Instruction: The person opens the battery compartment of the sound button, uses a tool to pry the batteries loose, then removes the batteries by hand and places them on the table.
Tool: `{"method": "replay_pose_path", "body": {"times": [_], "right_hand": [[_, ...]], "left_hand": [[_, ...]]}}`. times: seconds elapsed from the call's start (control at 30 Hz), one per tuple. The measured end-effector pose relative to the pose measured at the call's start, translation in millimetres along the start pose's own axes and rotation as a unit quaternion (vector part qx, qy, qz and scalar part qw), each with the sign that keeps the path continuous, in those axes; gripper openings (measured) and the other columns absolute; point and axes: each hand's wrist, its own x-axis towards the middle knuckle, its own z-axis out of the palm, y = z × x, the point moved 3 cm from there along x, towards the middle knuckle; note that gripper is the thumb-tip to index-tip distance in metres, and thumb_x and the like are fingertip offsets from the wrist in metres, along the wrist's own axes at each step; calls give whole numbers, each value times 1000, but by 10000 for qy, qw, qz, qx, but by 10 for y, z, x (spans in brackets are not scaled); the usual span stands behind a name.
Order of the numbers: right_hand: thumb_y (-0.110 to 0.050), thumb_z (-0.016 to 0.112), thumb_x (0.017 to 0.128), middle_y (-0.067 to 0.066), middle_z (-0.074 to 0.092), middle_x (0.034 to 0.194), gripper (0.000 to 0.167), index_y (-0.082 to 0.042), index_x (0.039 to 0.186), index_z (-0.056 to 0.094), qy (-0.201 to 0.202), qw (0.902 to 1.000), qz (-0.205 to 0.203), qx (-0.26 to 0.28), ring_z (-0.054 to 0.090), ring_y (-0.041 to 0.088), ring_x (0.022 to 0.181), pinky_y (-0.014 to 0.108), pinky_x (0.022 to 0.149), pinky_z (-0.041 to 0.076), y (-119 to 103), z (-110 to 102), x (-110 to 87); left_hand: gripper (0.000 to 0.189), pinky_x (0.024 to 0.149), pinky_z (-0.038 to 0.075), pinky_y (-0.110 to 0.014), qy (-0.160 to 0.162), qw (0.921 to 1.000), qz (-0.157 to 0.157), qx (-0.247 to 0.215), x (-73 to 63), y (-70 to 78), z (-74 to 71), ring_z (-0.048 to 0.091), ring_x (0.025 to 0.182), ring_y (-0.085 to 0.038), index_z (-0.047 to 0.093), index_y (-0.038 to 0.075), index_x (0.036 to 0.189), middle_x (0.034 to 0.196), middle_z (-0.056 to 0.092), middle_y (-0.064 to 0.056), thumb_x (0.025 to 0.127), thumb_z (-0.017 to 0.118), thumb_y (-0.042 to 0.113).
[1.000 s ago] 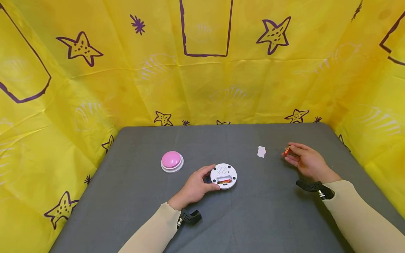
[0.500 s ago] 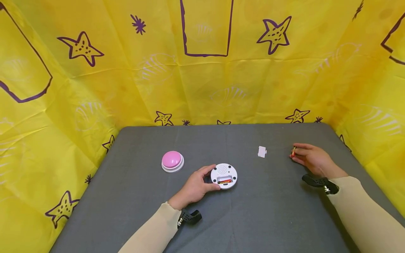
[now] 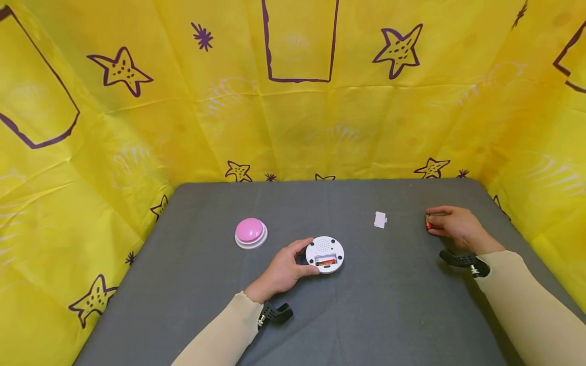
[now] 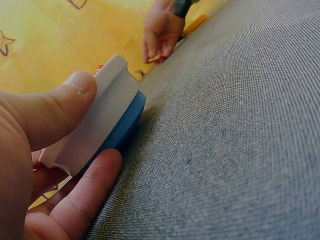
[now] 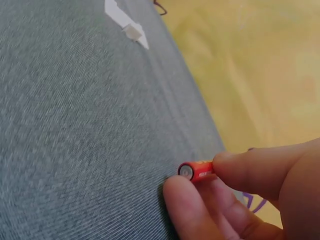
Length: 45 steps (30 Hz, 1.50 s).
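Observation:
My left hand grips the edge of a round white push button, which lies underside up. In the left wrist view, its white base sits over a blue dome facing the cloth. The battery compartment is uncovered, and a red battery lies inside it. Far to the right, my right hand pinches another small red battery between thumb and fingers, low at the cloth. Whether this battery touches the cloth, I cannot tell. A white battery cover lies between the two hands.
A second push button, pink-domed on a white base, stands upright to the left. Grey cloth covers the table. Yellow sheeting with starfish drawings rises behind it and at both sides.
My right hand has moved a little to the right with the battery and turned it in the fingers, lowering it toward the cloth. The left hand and its push button have stayed put.

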Motion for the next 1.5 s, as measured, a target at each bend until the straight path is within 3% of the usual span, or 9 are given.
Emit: {"method": "replay_pose_path", "body": {"times": [0.2,0.5,0.93,1.2,1.37,1.43,1.5], "right_hand": [[-11,64,99,7,65,103,54,16,140,42,80,9995,-184,-242,67,13,84,31,77,58,36,-12,25],[-13,65,98,12,67,102,44,13,132,54,389,9906,-553,-1187,65,14,80,27,72,58,46,29,58],[-11,63,99,16,66,109,43,13,133,53,446,9916,-568,-1073,65,12,83,27,74,57,45,43,23],[-24,60,102,27,51,131,50,10,137,52,804,9901,-634,-963,64,10,85,28,74,57,26,37,-60],[-29,62,100,3,63,114,49,3,137,55,1180,9895,-729,-400,63,7,85,25,72,57,42,4,-137],[-25,65,99,-6,67,103,35,-6,128,64,1211,9881,-853,419,64,8,83,24,71,57,42,-3,-176],[-18,65,99,-7,69,97,21,-10,117,69,1024,9757,-1048,1632,68,11,84,27,71,58,30,10,-220]], "left_hand": [[80,105,41,-38,-17,10000,-25,-4,5,-7,0,54,122,-14,51,9,146,135,58,0,78,87,29],[80,105,41,-38,-20,10000,-33,-46,6,-14,-3,53,123,-15,51,9,146,136,57,-1,78,87,30],[80,105,41,-39,-12,10000,-14,-28,7,-10,-11,53,123,-15,51,9,146,136,57,-1,78,87,30],[79,105,41,-38,-2,9999,117,-119,10,-5,-7,54,123,-16,52,7,145,136,57,-3,78,87,28],[79,106,40,-37,-9,9999,54,-137,8,-10,-8,53,124,-14,51,8,145,137,57,-1,77,87,28],[79,106,40,-37,-8,9999,44,-140,7,-10,-6,53,124,-14,52,8,145,137,57,-1,77,87,28],[79,106,40,-37,0,9999,74,-142,6,-6,-5,53,123,-15,52,8,145,137,57,-2,78,87,28]]}}
